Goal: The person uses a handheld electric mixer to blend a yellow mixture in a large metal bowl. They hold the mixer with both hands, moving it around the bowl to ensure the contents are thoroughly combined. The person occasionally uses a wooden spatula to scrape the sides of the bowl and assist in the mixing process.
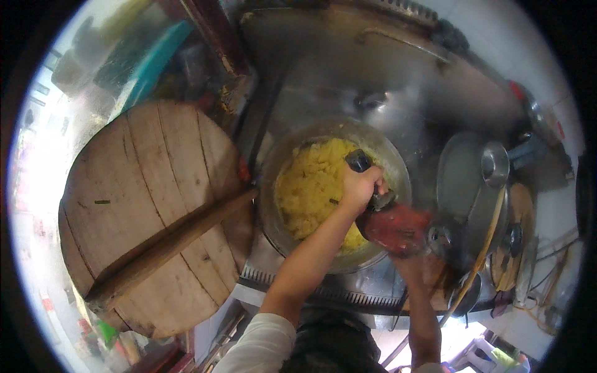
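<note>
A wide metal wok (398, 161) holds a lumpy yellow mash (311, 186). Over its right side is a red power tool (398, 230) with a black side handle (359, 160). My left hand (362, 188) is closed around that handle, above the mash. At the rear of the red body, my right hand (408, 260) grips the tool from below; its fingers are mostly hidden by the housing. The tool's working end, down in the wok, cannot be made out.
A big round wooden lid (149, 217) with a raised bar leans left of the wok. To the right are a grey basin (460, 168), a metal ladle bowl (495, 163) and a long wooden stick (485, 255). A metal backsplash (348, 56) rises behind, partly hazy.
</note>
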`<state>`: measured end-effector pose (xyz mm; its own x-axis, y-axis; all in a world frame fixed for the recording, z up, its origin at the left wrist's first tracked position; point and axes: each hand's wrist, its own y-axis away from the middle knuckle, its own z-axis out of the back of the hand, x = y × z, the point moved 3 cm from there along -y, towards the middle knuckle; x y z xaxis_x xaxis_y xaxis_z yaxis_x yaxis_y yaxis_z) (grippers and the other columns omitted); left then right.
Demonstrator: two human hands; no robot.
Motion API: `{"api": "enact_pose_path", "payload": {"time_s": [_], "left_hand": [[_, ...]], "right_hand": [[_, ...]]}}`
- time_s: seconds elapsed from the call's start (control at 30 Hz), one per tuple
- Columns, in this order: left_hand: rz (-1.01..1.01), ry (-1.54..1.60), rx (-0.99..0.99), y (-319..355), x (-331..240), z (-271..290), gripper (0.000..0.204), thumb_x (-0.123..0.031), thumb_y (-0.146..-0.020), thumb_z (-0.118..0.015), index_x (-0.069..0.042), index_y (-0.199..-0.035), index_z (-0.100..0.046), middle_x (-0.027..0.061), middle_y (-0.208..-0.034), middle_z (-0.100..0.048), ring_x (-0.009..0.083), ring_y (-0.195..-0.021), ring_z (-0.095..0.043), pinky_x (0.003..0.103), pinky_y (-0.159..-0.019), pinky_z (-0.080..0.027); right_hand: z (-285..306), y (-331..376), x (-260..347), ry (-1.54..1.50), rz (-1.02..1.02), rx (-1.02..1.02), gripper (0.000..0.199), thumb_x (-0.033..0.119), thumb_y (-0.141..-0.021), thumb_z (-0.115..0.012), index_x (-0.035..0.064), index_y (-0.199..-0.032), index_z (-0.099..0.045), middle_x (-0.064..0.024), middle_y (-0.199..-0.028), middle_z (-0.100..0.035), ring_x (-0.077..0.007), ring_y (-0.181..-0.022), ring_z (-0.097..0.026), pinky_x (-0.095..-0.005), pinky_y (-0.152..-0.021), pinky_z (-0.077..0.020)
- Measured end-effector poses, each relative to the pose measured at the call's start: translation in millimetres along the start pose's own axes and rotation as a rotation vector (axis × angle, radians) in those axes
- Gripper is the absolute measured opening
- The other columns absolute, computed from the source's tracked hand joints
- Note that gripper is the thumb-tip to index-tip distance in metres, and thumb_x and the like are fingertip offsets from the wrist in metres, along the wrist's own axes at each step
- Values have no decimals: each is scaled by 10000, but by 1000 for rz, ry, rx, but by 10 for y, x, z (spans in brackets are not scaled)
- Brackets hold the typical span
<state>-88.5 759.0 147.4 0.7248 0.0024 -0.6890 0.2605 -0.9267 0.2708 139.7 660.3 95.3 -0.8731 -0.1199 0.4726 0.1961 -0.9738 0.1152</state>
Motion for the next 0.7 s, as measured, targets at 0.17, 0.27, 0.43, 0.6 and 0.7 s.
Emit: {"api": "enact_pose_path", "payload": {"time_s": [0.17, 0.27, 0.43, 0.6, 0.7], "left_hand": [[-11, 38, 64, 115, -158, 69, 141, -23, -691, -553, -41, -676, -414, 72, -514, -447, 195, -406, -474, 343, -446, -412], [-13, 99, 130, 151, -158, 174, 164, -32, -703, -556, -56, -746, -400, 79, -534, -450, 200, -418, -470, 350, -463, -416], [-32, 173, 164, 248, -237, 360, 254, -31, -720, -590, -85, -839, -373, 87, -574, -450, 206, -436, -471, 372, -511, -456], [-83, 173, 193, 335, -390, 483, 212, -17, -723, -553, -84, -837, -387, 82, -576, -428, 203, -435, -462, 370, -509, -449], [-115, 160, 154, 329, -461, 536, 177, -26, -732, -520, -111, -807, -384, 47, -547, -385, 176, -397, -402, 345, -469, -399]], "right_hand": [[-349, 164, -331, 210, -30, 97, 510, 438, -764, -633, 139, -1167, -546, -128, -1158, -560, -268, -1063, -536, -383, -904, -420], [-456, 205, -378, 230, -31, 104, 456, 429, -770, -621, 128, -1109, -567, -134, -1120, -561, -274, -1028, -541, -393, -872, -424], [-309, 39, -20, 134, -54, 81, 408, 409, -769, -622, 112, -1046, -579, -137, -1059, -566, -281, -970, -551, -402, -819, -432], [-158, -66, 297, 82, -83, 61, 365, 389, -768, -623, 97, -983, -590, -140, -997, -571, -288, -911, -561, -411, -766, -441], [-35, -19, 407, 67, -113, 58, 341, 377, -767, -623, 87, -945, -597, -141, -960, -574, -292, -875, -567, -417, -735, -446]]}}
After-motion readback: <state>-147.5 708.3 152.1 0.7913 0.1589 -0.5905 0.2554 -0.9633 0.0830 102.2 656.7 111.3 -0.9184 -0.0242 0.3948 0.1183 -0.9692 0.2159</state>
